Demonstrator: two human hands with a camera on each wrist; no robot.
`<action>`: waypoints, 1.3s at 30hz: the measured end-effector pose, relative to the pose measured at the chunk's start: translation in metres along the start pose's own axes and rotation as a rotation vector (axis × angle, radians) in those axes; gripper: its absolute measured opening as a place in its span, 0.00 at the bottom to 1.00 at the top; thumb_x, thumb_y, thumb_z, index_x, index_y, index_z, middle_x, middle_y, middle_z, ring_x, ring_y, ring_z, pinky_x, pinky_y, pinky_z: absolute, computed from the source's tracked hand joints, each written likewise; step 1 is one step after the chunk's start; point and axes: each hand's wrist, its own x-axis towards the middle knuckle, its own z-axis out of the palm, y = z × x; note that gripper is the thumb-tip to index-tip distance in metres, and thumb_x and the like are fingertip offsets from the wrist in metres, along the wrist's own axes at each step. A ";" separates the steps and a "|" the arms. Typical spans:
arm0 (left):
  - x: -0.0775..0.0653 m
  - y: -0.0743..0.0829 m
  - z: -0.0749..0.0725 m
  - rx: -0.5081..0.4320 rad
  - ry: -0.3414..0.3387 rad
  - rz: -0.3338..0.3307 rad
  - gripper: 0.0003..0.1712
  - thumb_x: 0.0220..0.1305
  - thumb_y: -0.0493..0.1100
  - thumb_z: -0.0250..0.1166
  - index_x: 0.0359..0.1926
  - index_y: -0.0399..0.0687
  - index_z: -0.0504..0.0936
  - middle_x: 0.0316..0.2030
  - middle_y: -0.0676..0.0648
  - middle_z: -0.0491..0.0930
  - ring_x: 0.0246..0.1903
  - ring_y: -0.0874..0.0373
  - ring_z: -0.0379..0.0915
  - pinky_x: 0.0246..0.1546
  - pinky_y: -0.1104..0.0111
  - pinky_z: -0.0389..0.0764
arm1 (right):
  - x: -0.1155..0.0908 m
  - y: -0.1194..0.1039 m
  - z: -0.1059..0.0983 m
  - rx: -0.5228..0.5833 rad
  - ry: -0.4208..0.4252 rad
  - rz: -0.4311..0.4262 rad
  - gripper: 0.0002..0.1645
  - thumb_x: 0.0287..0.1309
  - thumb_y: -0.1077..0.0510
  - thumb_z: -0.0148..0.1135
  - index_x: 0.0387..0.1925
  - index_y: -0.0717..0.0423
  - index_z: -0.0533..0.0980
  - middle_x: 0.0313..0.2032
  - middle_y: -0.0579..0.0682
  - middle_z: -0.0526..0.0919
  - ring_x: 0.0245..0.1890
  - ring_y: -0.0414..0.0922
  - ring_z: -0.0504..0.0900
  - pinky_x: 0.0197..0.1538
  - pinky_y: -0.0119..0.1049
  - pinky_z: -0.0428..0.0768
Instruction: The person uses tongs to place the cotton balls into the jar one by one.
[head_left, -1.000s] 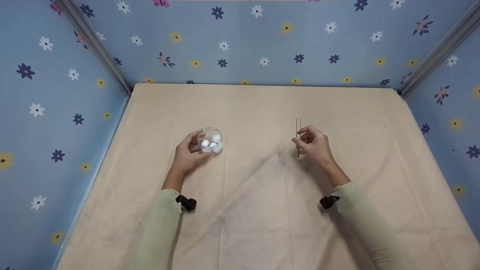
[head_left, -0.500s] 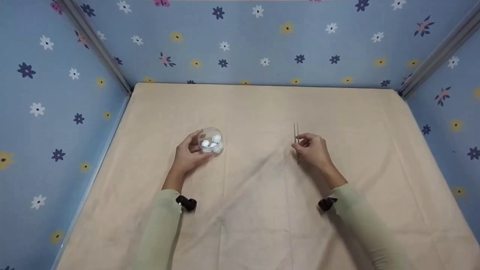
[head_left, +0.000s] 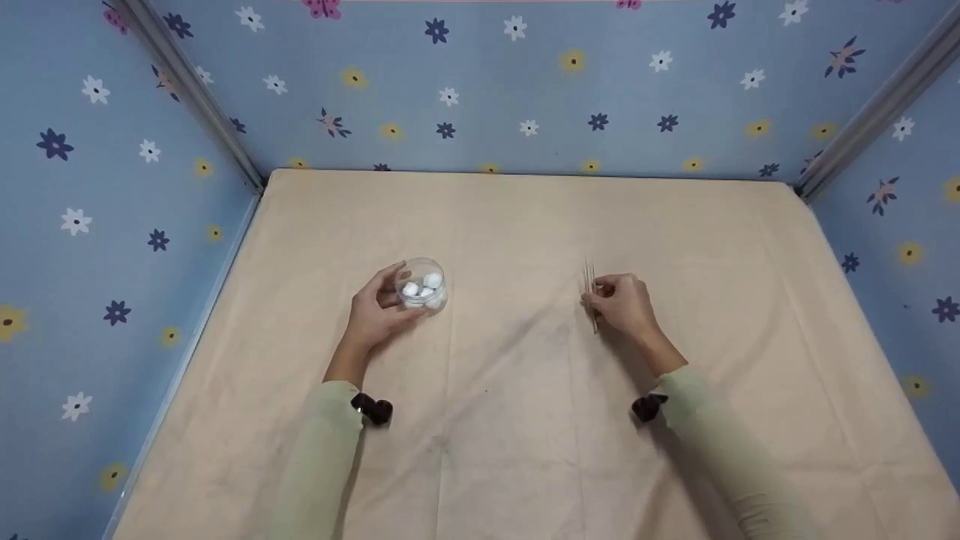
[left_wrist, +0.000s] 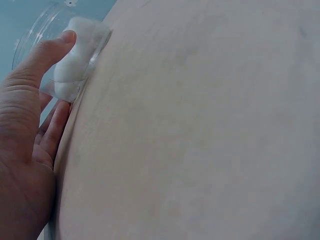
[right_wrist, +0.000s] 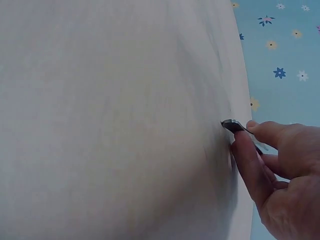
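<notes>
A small clear round jar (head_left: pixel 410 268) with several white cotton balls (head_left: pixel 432 280) in it stands on the cloth, left of the middle. My left hand (head_left: pixel 377 309) grips it from the left side. In the left wrist view the thumb lies along the outside of the jar (left_wrist: pixel 42 31), and the cotton (left_wrist: pixel 72 66) shows through its wall. My right hand (head_left: pixel 628 304) pinches slim metal tweezers (head_left: pixel 590 279) between thumb and fingers, some way to the right of the jar. Their two thin prongs point away from me, slightly blurred. The right wrist view shows the rounded end of the tweezers (right_wrist: pixel 231 125).
A beige cloth (head_left: pixel 510 420) with creases covers the table. Blue flower-patterned walls (head_left: pixel 487 75) enclose it at the back and on both sides. Each wrist carries a black camera (head_left: pixel 373 409) at the cuff of a pale green sleeve (head_left: pixel 319 450).
My right hand has come a little toward me and slightly left with the tweezers. The left hand and the jar have stayed in place.
</notes>
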 end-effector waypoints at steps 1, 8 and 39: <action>0.000 0.000 0.000 0.001 0.001 0.000 0.54 0.57 0.30 0.86 0.83 0.47 0.74 0.75 0.37 0.82 0.60 0.52 0.83 0.56 0.84 0.82 | 0.000 0.000 0.000 0.006 -0.003 0.006 0.20 0.73 0.62 0.74 0.59 0.72 0.87 0.41 0.65 0.91 0.28 0.38 0.83 0.28 0.22 0.79; 0.002 0.001 0.000 0.014 0.001 0.011 0.54 0.58 0.31 0.86 0.83 0.47 0.73 0.75 0.37 0.82 0.63 0.45 0.84 0.57 0.83 0.83 | 0.001 0.001 0.002 0.008 -0.002 0.019 0.23 0.71 0.61 0.75 0.61 0.71 0.86 0.40 0.63 0.92 0.27 0.37 0.83 0.29 0.23 0.80; 0.000 0.014 -0.012 0.124 -0.084 0.024 0.59 0.58 0.33 0.86 0.87 0.47 0.66 0.77 0.34 0.77 0.76 0.37 0.77 0.76 0.57 0.82 | -0.001 -0.001 -0.003 0.056 0.044 0.003 0.27 0.79 0.49 0.68 0.64 0.66 0.85 0.37 0.58 0.90 0.22 0.36 0.83 0.26 0.25 0.78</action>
